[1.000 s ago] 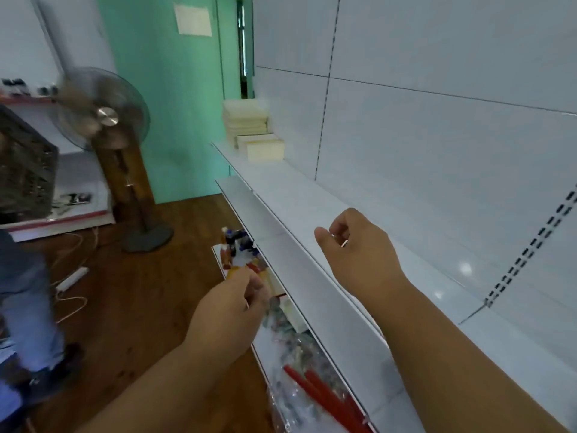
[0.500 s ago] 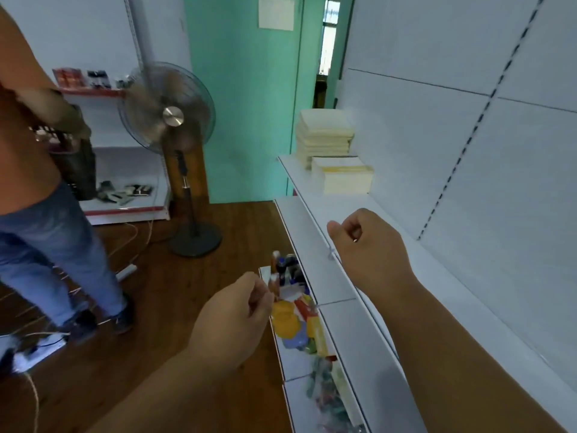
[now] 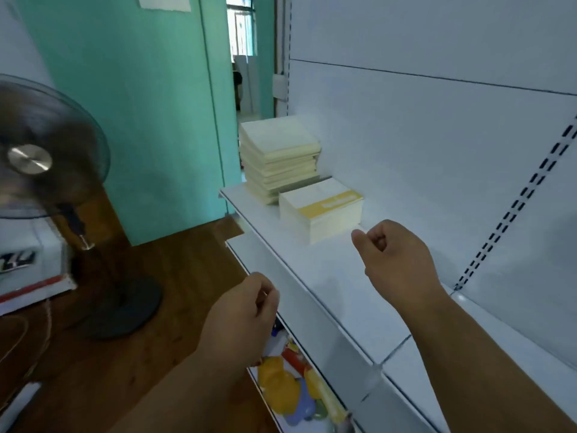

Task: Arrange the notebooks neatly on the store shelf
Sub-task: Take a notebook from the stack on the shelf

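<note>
Two stacks of pale yellow notebooks sit at the far end of the white shelf (image 3: 340, 276). The taller stack (image 3: 279, 157) is uneven, and the shorter stack (image 3: 321, 214) in front of it has a yellow band on its top cover. My right hand (image 3: 393, 260) hovers over the shelf just right of the shorter stack, fingers curled, holding nothing. My left hand (image 3: 243, 317) hangs in front of the shelf edge, fingers also curled and holding nothing.
A standing fan (image 3: 40, 164) is on the wooden floor at left. A lower shelf (image 3: 299, 389) holds colourful packaged items. A teal wall (image 3: 140, 104) and a doorway lie beyond the shelf end. The white back panel (image 3: 437, 135) rises on the right.
My view has moved closer to the notebook stacks. Both hands have come forward with it, still curled. The other person at left is out of view now.
</note>
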`<move>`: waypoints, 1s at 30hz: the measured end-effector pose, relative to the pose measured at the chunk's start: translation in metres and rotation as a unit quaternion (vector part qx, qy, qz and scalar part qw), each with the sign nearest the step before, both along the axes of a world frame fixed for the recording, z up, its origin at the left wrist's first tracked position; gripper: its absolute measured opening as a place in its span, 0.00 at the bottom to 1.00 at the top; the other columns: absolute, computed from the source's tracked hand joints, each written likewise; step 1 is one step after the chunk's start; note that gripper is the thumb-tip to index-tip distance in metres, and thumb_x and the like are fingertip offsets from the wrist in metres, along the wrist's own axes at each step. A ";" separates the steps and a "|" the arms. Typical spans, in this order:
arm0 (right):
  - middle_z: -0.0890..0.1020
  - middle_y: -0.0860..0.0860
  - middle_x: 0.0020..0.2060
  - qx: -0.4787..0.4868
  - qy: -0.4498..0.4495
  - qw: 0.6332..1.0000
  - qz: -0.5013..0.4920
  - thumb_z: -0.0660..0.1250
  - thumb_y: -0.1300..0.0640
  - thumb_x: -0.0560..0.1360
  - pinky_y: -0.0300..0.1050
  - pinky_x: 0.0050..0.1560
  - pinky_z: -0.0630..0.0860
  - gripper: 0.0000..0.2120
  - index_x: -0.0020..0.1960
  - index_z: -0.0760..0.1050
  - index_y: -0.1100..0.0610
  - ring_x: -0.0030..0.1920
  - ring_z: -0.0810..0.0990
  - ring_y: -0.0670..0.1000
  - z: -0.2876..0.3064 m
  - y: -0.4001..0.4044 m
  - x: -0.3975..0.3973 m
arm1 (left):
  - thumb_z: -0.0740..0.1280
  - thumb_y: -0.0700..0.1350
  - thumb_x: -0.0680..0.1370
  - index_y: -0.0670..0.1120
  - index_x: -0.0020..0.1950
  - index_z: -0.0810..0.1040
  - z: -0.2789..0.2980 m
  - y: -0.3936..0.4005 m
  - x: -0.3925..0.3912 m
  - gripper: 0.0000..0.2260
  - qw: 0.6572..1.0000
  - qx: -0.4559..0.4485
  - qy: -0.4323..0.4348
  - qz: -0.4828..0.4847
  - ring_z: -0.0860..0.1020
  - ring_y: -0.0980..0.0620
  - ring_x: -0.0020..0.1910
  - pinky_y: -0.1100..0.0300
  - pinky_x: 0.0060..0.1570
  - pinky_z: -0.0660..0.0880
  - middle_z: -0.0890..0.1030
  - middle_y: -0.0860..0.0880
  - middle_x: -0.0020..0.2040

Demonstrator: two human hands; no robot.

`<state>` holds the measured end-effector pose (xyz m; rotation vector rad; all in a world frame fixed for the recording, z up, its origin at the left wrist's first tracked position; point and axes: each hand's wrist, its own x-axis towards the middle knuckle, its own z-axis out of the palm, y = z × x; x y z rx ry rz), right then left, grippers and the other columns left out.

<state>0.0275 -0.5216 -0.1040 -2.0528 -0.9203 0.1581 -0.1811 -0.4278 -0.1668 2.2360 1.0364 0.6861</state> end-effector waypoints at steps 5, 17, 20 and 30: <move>0.80 0.50 0.34 -0.045 0.000 0.998 -0.043 0.63 0.39 0.79 0.45 0.38 0.73 0.19 0.40 0.72 0.54 0.38 0.81 0.51 -0.018 0.080 0.048 | 0.58 0.53 0.82 0.55 0.46 0.72 -0.008 0.094 0.057 0.07 0.999 0.019 0.008 -0.032 0.76 0.56 0.35 0.63 0.33 0.75 0.77 0.54 0.35; 0.77 0.50 0.37 -0.299 0.030 0.934 -0.193 0.57 0.20 0.68 0.47 0.43 0.72 0.35 0.39 0.70 0.53 0.40 0.76 0.51 -0.046 0.227 0.096 | 0.59 0.54 0.82 0.53 0.44 0.71 -0.029 0.283 0.106 0.09 0.981 0.008 0.055 -0.187 0.76 0.55 0.35 0.60 0.35 0.72 0.77 0.52 0.34; 0.80 0.51 0.34 -0.298 0.096 0.919 -0.239 0.63 0.27 0.72 0.47 0.42 0.78 0.29 0.40 0.72 0.55 0.36 0.81 0.52 -0.063 0.231 0.088 | 0.60 0.54 0.81 0.52 0.42 0.71 -0.038 0.325 0.115 0.10 0.961 -0.010 0.076 -0.266 0.75 0.54 0.33 0.57 0.36 0.72 0.76 0.51 0.33; 0.77 0.59 0.29 0.122 0.203 0.908 -0.345 0.68 0.56 0.80 0.42 0.24 0.66 0.14 0.41 0.69 0.62 0.25 0.74 0.52 -0.034 0.252 -0.015 | 0.63 0.51 0.82 0.48 0.58 0.76 -0.003 0.360 0.147 0.10 0.769 -0.543 -0.018 -0.337 0.80 0.44 0.31 0.55 0.29 0.74 0.85 0.47 0.42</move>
